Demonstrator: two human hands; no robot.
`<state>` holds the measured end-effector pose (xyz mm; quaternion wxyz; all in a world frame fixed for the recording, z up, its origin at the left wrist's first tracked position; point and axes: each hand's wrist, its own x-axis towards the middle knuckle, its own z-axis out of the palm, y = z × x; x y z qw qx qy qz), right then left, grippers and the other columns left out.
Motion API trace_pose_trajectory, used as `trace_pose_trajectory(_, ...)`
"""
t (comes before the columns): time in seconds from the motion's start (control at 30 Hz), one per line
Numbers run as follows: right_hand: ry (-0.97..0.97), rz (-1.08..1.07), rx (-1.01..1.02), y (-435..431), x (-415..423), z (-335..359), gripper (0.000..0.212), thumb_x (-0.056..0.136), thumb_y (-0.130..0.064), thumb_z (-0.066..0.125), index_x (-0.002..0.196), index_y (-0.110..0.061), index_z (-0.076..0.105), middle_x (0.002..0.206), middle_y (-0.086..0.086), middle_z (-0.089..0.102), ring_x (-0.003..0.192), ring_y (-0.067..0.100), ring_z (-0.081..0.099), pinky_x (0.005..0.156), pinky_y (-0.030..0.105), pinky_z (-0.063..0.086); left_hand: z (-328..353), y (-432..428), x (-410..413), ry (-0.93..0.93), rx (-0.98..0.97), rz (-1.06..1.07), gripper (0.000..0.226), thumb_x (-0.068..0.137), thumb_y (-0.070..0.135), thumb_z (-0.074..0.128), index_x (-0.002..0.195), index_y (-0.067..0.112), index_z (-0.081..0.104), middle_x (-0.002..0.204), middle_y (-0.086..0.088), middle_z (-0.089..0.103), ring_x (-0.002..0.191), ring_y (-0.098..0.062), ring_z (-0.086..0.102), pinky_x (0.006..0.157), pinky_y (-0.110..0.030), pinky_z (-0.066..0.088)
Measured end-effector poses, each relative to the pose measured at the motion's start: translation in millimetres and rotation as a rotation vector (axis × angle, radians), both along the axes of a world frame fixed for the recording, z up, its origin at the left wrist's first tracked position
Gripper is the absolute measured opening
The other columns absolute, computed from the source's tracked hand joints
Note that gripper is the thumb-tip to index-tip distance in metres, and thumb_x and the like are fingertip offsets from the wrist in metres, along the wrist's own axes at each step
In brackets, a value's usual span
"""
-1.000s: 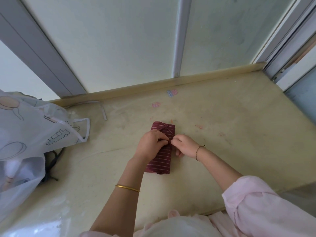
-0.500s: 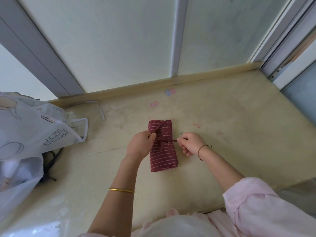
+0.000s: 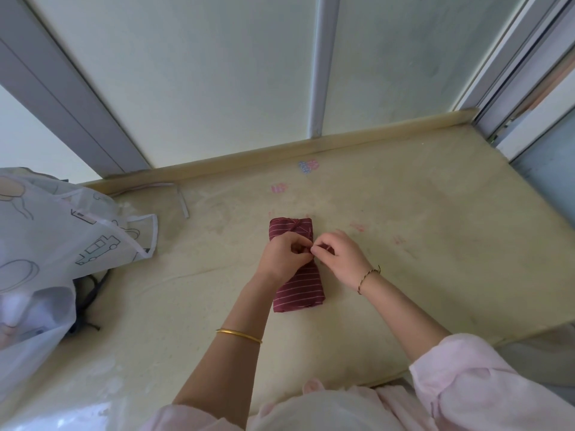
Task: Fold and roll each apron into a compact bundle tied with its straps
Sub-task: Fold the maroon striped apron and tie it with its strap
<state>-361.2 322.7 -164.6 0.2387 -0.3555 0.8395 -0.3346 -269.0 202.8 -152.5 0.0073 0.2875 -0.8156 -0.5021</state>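
Both hands curled, fingertips meeting over the middle of the bundle. Left hand (image 3: 284, 258) knuckles up, fingers closed on the thin maroon strap (image 3: 295, 227). Right hand (image 3: 340, 259) pinches the same strap between thumb and forefinger, other fingers loosely bent; the two sets of fingertips touch. How the strap ends cross under my fingers I cannot tell. Gold bangle (image 3: 239, 335) on left forearm, twisted cord bracelet (image 3: 367, 276) on right wrist. The maroon striped apron (image 3: 298, 290) lies rolled into a short upright oblong, flat on the desk (image 3: 435, 244), roughly central. Its far end shows the strap crossing it; its near end juts out below my left wrist. Bare surface right of the bundle runs to the right edge, with only faint pink marks and a small sticker (image 3: 308, 166) towards the back. Near edge sits just ahead of my pink sleeve (image 3: 482, 384). The back edge carries a raised lip (image 3: 311, 147) against the pale wall panels. Left side is crowded: a white translucent apron (image 3: 62, 237) printed with line-drawn cars is heaped there, well apart from the bundle, its loose white strap (image 3: 183, 203) trailing along the lip, dark cords (image 3: 90, 293) showing beneath it.
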Motion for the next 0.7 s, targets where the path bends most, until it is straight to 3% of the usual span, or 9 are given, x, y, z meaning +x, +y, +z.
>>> trace_pose_trajectory(0.1,0.017,0.019,-0.024,-6,2,5,0.017,0.093,-0.022,0.052,0.076,-0.023,0.055,0.089,-0.003,0.047,0.081,0.010,0.050,0.073,0.023,0.040,-1,2,-3,-0.017,-0.113,-0.043,0.010,0.084,0.017,0.068,0.093,0.015,0.069,0.083,0.008,0.065,0.076,-0.006,0.059,0.068,-0.016,0.045)
trace_pose_trajectory(0.23,-0.280,-0.143,-0.256,-5,4,13,0.019,0.088,0.001,0.046,0.089,-0.011,0.061,0.093,0.001,0.057,0.067,0.008,0.058,0.061,0.027,0.050,-3,0,-1,0.015,-0.047,0.008,0.005,0.088,0.016,0.064,0.090,0.015,0.069,0.082,0.006,0.066,0.073,-0.005,0.058,0.065,-0.013,0.043)
trace_pose_trajectory(0.33,-0.267,-0.109,-0.211,-7,3,12,0.040,0.081,0.010,0.044,0.102,-0.020,0.059,0.098,-0.007,0.062,0.062,0.006,0.059,0.058,0.019,0.049,-3,-2,1,0.021,0.022,0.023,0.007,0.091,0.016,0.060,0.092,0.015,0.067,0.084,0.006,0.067,0.075,-0.006,0.059,0.070,-0.018,0.045)
trace_pose_trajectory(0.43,-0.198,-0.060,-0.142,-11,2,7,0.038,0.081,0.006,0.052,0.109,-0.019,0.058,0.094,-0.009,0.061,0.067,0.005,0.059,0.064,0.010,0.045,-4,-3,2,0.027,0.058,0.030,0.009,0.093,0.016,0.057,0.094,0.014,0.066,0.083,0.004,0.067,0.065,-0.001,0.053,0.063,-0.018,0.039)
trace_pose_trajectory(0.57,-0.156,-0.076,-0.119,-13,3,2,0.026,0.078,-0.007,0.071,0.097,-0.016,0.056,0.085,-0.002,0.062,0.070,0.006,0.057,0.067,0.012,0.045,-6,-3,2,0.074,0.077,0.131,0.009,0.092,0.012,0.057,0.086,0.018,0.060,0.075,0.007,0.060,0.062,-0.003,0.049,0.060,-0.018,0.038)
trace_pose_trajectory(0.7,-0.122,-0.109,-0.125,-12,6,1,0.024,0.076,-0.010,0.075,0.084,-0.016,0.054,0.079,-0.004,0.058,0.066,0.008,0.052,0.062,0.008,0.042,-8,1,-3,0.055,0.038,0.217,0.003,0.088,0.016,0.062,0.085,0.016,0.062,0.080,0.004,0.063,0.074,-0.012,0.058,0.065,-0.022,0.045)
